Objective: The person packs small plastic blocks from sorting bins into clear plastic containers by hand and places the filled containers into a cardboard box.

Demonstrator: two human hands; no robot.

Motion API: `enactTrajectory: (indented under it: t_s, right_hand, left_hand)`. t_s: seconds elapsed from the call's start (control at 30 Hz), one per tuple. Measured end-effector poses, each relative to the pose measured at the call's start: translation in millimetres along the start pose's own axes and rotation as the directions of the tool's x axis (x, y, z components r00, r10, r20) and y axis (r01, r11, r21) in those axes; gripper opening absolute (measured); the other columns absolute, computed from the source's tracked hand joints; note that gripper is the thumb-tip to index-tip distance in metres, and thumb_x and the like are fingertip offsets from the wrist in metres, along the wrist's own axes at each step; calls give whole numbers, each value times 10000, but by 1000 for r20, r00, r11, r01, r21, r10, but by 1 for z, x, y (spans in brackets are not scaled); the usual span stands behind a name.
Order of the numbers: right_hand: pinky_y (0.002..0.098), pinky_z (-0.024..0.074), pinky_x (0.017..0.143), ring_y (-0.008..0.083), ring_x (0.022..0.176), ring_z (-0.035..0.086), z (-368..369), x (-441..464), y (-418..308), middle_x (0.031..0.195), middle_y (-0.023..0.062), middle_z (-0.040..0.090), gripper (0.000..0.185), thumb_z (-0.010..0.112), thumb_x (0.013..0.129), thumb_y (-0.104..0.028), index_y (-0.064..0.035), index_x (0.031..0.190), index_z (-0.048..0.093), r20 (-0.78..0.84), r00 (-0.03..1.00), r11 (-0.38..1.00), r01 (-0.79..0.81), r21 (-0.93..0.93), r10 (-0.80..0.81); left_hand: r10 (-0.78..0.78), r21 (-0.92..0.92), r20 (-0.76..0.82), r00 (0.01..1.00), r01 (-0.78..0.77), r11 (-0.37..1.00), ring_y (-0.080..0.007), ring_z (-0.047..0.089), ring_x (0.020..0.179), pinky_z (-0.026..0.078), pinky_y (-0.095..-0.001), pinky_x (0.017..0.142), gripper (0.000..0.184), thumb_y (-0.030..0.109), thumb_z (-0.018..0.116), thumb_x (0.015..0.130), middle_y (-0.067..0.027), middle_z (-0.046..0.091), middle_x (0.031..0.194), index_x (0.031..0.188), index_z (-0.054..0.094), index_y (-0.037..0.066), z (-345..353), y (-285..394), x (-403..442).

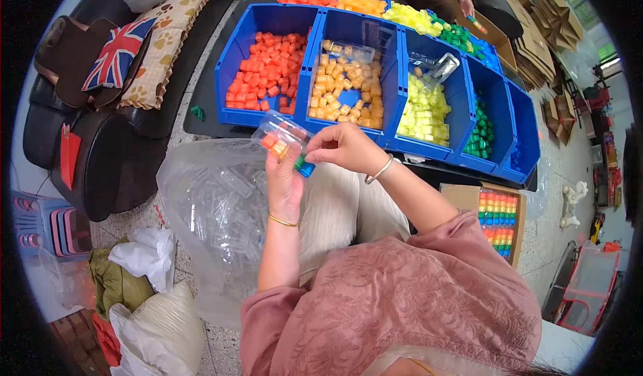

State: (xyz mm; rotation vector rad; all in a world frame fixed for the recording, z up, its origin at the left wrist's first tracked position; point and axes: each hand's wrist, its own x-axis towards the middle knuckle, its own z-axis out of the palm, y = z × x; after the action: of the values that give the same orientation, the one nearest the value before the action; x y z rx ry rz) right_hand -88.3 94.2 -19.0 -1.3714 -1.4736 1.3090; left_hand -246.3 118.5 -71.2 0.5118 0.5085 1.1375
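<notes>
Left fingers (293, 154) clasped clear plastic box (284, 127) | right fingers (327, 135) nearly together by blue plastic cube (307, 170), hold unclear | I judged: cube-fitting; next needed alignment

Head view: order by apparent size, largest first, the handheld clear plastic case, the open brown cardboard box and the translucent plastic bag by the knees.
1. Translucent plastic bag
2. Open brown cardboard box
3. Handheld clear plastic case
</notes>
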Motion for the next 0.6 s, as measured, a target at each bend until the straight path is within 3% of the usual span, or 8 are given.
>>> enactTrajectory:
  t_s: [0.2, 0.23, 0.27, 0.3, 0.33, 0.4, 0.5, 0.6]
  right_hand:
    - [255, 504, 687, 115, 744, 636, -8, 0, -1, 809, 65, 693, 116, 658, 840, -118, -8, 859, 688, 31, 998, 978, -65, 200, 60]
    - [280, 498, 668, 154, 715, 635, -2, -4, -5, 772, 79, 678, 90, 647, 828, -106, -21, 815, 675, -114, 988, 989, 92, -116, -105]
    - [304, 491, 648, 193, 686, 633, 4, -7, -11, 736, 94, 664, 79, 635, 816, -94, -35, 771, 662, -194, 933, 879, 196, -434, -303]
    - [362, 470, 642, 280, 685, 592, 8, -6, -11, 706, 114, 609, 37, 636, 777, -87, -51, 766, 633, -255, 865, 773, 209, -599, -432]
    - [362, 470, 642, 280, 685, 592, 5, -4, -11, 706, 114, 609, 37, 636, 777, -87, -51, 766, 633, -248, 868, 773, 213, -598, -431]
    - [383, 464, 666, 304, 732, 567, -17, 11, -11, 749, 109, 594, 70, 637, 775, -82, -58, 840, 641, -376, 638, 517, 40, -855, -672]
    - [401, 473, 697, 309, 809, 559, -56, 37, -12, 854, 103, 592, 112, 651, 756, -79, -67, 866, 632, -449, 525, 429, -169, -887, -723]
    - [403, 486, 721, 318, 843, 569, -42, 67, -24, 901, 102, 599, 122, 651, 752, -86, -60, 870, 637, -312, 611, 425, 45, -904, -727]
  left_hand:
    - [22, 53, -27, 999, -20, 998, -174, 575, 1021, 469, -325, 903, 413, 35, 645, 850, -61, 577, 1143, 1231, 487, 61, 8, 3, -1]
    - [42, 129, -35, 998, -37, 991, -180, 574, 1023, 475, -343, 906, 428, 4, 632, 841, -66, 577, 1134, 1236, 476, 58, 8, 4, 0]
    - [48, 127, -40, 998, -42, 991, -180, 574, 1023, 475, -343, 906, 428, 4, 632, 841, -66, 577, 1134, 1236, 476, 58, 11, 6, 0]
    - [14, 84, -64, 998, -8, 996, -190, 573, 1026, 482, -371, 907, 458, -21, 615, 828, -74, 573, 1129, 1252, 456, 52, 14, 7, 1]
    - [-21, 39, -86, 996, 24, 999, -201, 572, 1030, 489, -399, 909, 489, -45, 599, 816, -82, 569, 1124, 1268, 436, 47, 15, 7, 1]
    - [-61, -45, -91, 994, 57, 997, -223, 566, 1035, 487, -454, 922, 515, -24, 591, 821, -100, 558, 1122, 1295, 402, 43, 9, 12, 1]
    - [-94, -183, -51, 994, 83, 980, -240, 554, 1044, 452, -484, 964, 445, 122, 568, 884, -115, 552, 1130, 1299, 420, 55, -1, 24, -3]
    - [-104, -319, -37, 994, 87, 944, -239, 560, 1034, 435, -477, 973, 398, 225, 609, 887, -86, 584, 1094, 1234, 487, 73, -12, 36, -6]
